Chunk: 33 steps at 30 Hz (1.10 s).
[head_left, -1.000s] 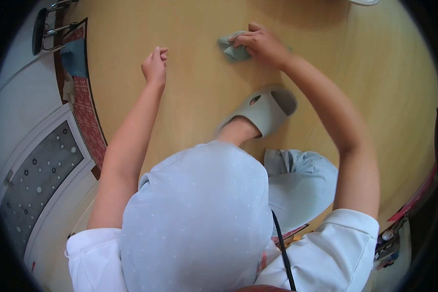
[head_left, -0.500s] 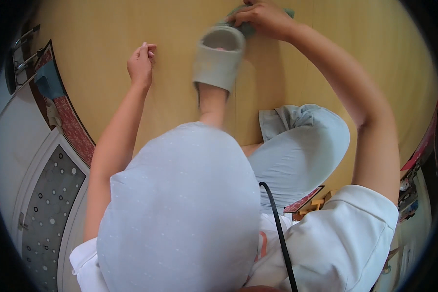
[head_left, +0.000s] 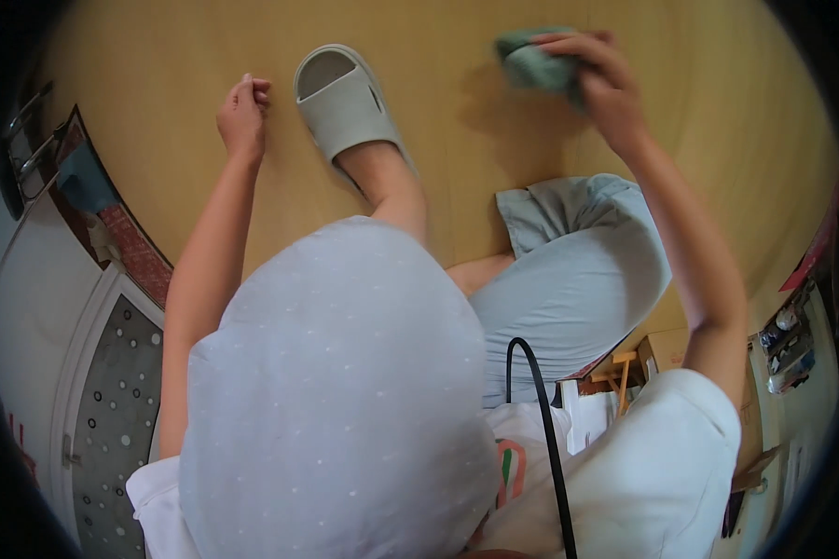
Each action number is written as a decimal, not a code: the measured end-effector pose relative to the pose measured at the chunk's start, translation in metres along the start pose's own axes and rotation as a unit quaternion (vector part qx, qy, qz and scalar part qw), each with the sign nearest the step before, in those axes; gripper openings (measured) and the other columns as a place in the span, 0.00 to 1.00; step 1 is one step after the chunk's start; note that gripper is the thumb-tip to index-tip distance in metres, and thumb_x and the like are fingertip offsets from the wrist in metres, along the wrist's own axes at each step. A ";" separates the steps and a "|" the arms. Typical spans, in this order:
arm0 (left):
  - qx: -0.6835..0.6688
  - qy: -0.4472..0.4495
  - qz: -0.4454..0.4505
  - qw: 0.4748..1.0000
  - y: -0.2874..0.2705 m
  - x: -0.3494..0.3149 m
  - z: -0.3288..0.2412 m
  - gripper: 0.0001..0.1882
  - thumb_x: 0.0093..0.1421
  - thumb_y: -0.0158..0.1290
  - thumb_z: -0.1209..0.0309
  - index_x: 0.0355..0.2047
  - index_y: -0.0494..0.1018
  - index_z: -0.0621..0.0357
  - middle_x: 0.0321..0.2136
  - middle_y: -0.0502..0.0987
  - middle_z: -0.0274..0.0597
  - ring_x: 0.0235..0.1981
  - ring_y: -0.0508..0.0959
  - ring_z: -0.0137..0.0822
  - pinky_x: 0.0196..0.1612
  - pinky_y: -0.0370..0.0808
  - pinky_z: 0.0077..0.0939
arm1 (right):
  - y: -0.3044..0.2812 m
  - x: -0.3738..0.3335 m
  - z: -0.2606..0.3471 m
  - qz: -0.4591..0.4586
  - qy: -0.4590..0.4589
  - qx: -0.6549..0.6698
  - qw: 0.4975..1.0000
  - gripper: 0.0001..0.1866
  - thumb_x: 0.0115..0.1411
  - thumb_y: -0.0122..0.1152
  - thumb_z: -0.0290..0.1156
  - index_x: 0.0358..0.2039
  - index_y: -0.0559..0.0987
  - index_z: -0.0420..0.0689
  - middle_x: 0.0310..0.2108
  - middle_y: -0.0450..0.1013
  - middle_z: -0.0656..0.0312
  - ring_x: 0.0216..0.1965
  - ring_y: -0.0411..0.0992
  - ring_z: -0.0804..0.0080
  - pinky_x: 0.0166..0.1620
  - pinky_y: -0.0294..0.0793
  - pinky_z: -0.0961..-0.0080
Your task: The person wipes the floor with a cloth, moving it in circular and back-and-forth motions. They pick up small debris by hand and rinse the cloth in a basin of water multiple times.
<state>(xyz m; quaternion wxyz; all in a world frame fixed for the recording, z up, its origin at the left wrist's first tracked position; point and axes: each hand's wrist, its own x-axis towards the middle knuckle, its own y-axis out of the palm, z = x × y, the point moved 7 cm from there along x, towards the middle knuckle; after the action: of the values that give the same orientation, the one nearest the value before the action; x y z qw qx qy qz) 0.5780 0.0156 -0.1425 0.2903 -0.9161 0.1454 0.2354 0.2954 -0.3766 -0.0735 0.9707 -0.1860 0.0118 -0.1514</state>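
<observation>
A bunched green cloth (head_left: 538, 63) is gripped in the fingers of my right hand (head_left: 611, 88), which is raised at the upper right, slightly blurred. Its shadow lies on the yellowish wood-look floor (head_left: 489, 140). My left hand (head_left: 242, 119) hovers at the upper left with its fingers curled in, and nothing shows in it. Close beside it is the grey slipper (head_left: 347, 116) on my foot, its toe pointing up and left. Between the slipper and the cloth there is a wide gap.
My raised knee in pale grey trousers (head_left: 336, 373) fills the lower middle, the other leg (head_left: 578, 261) folded to its right. A black cable (head_left: 543, 410) loops up in front of me. On the left are a red patterned mat (head_left: 138, 238) and a dotted door (head_left: 116, 410); a cardboard box (head_left: 667, 349) stands right.
My right hand has moved right with the green cloth, away from the slipper. The slippered foot has swung left, toward my left hand, which has shifted slightly left.
</observation>
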 end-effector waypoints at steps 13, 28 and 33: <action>0.038 0.026 -0.041 0.998 -0.010 0.006 0.010 0.20 0.70 0.49 0.58 0.26 0.76 0.59 0.20 0.71 0.29 0.22 0.69 0.22 0.26 0.66 0.20 | -0.005 -0.094 -0.058 -0.364 0.241 -0.259 0.861 0.26 0.49 0.44 0.18 0.50 0.79 0.39 0.46 0.78 0.47 0.47 0.76 0.55 0.52 0.73 0.61; 0.062 -0.027 0.184 0.981 -0.016 0.004 0.003 0.14 0.71 0.49 0.60 0.43 0.74 0.59 0.33 0.75 0.32 0.35 0.72 0.24 0.42 0.71 0.21 | 0.009 -0.015 0.000 -0.234 0.252 0.255 0.904 0.30 0.57 0.49 0.25 0.63 0.69 0.43 0.55 0.73 0.58 0.54 0.71 0.65 0.59 0.66 0.72; 0.017 -0.073 0.103 0.992 -0.064 -0.017 -0.001 0.18 0.72 0.45 0.59 0.48 0.75 0.60 0.38 0.78 0.37 0.40 0.76 0.27 0.50 0.73 0.23 | -0.007 -0.003 0.015 -0.193 0.251 0.361 0.877 0.35 0.56 0.46 0.23 0.68 0.63 0.42 0.57 0.70 0.60 0.55 0.68 0.70 0.58 0.66 0.76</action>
<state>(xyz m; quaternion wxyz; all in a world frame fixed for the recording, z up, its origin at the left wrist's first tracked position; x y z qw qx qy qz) 0.5897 0.0681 -0.1029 0.2898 -0.8715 0.2213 0.3280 0.2917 -0.3768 -0.0574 0.8862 0.2234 0.1638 -0.3714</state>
